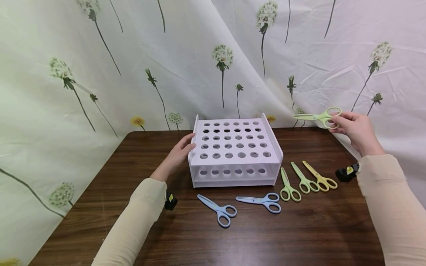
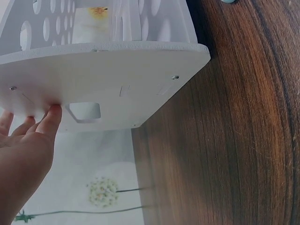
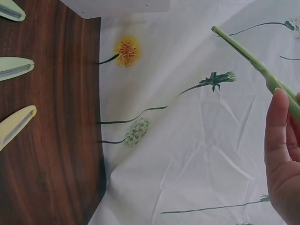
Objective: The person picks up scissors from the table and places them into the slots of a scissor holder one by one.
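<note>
A white rack (image 1: 237,159) with rows of round holes stands on the table. My left hand (image 1: 181,151) rests its fingertips against the rack's left side panel; the left wrist view shows the fingers (image 2: 52,123) touching that panel (image 2: 126,89) near a cut-out. Above the table's back right corner, my right hand (image 1: 357,131) pinches a pair of light green scissors (image 1: 319,117) by the handles. Their blades point left, raised in the air. In the right wrist view the scissors (image 3: 248,56) appear edge-on, with the thumb (image 3: 277,117) pressed on the handle.
Right of the rack lie two green scissors (image 1: 288,188) and a yellow pair (image 1: 321,178). Two blue scissors, one front left (image 1: 217,209) and one front middle (image 1: 261,200), lie before the rack. A flower-print cloth (image 1: 199,74) hangs behind the dark wooden table (image 1: 266,236).
</note>
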{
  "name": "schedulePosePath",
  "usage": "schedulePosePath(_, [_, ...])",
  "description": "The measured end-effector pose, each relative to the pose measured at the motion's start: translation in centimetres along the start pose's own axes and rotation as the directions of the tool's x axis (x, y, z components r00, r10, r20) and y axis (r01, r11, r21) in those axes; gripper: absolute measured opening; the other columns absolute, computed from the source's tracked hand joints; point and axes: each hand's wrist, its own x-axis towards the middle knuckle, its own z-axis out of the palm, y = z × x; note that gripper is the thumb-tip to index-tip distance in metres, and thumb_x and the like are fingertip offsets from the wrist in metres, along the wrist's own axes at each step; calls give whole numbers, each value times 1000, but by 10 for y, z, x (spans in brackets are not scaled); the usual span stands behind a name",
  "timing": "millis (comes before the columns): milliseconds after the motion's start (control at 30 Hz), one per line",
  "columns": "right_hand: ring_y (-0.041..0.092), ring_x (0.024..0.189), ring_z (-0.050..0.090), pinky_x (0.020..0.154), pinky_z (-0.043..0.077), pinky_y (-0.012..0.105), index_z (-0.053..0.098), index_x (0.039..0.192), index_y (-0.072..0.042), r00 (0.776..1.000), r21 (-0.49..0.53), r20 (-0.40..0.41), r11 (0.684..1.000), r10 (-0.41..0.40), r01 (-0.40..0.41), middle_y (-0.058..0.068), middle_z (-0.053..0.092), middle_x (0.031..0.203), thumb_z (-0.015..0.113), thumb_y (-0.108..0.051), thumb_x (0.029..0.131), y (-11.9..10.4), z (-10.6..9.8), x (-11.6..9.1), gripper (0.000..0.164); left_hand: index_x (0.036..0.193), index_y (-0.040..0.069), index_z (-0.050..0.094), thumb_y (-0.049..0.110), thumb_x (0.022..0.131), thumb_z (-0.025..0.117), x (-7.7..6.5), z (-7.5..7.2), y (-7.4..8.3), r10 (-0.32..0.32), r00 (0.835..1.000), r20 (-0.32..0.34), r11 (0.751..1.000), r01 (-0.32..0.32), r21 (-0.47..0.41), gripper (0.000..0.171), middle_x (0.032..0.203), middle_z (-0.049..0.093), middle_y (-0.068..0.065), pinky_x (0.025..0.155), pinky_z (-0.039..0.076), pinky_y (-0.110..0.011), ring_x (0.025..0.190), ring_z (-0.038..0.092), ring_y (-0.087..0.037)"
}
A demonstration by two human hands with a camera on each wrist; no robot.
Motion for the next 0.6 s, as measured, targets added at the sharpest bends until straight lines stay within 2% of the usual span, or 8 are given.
schedulePosePath(333, [10, 66, 61, 59, 51, 22, 72, 81, -11, 1000, 3, 13, 1000, -17, 17, 2, 64, 75, 62, -3, 86, -10, 10, 5, 14, 143, 14, 30, 27, 97, 46, 1, 0, 0, -2, 1000, -4, 1000, 2, 10, 51, 148, 23, -12, 104, 24, -45, 132, 24, -26])
schedulePosePath(600, [10, 65, 60, 59, 51, 22, 72, 83, -10, 999, -11, 18, 1000, -28, 29, 2, 64, 76, 63, -4, 85, -17, 21, 8, 11, 144, 11, 28, 21, 98, 45, 2, 0, -1, -6, 1000, 0, 999, 6, -39, 50, 148, 23, -13, 102, 26, -45, 130, 26, -27])
